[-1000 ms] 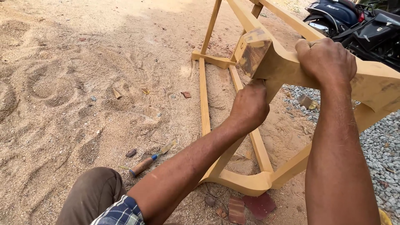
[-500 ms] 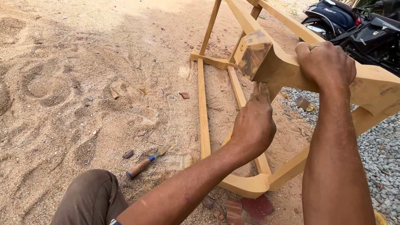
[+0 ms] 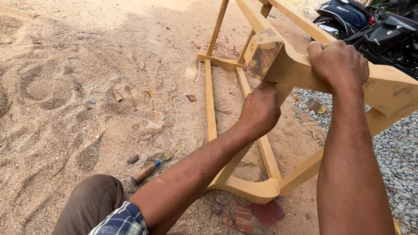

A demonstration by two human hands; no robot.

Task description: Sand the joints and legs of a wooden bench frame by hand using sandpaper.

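The right hand (image 3: 337, 65) was clenched over the wooden frame (image 3: 300, 69), while just below it the left hand (image 3: 259, 111) pressed closed against the underside near its darker, unevenly finished end, sanding seemingly unfinished.

Both forearms are bare from elbow to wrist; the left hand (image 3: 260, 111) and right hand (image 3: 337, 65) wear no gloves, rings or watch. A rolled checked sleeve (image 3: 124, 221) (blue, white and dark lines) shows at the lower edge; beside it, a knee in plain brown trousers (image 3: 91, 204).
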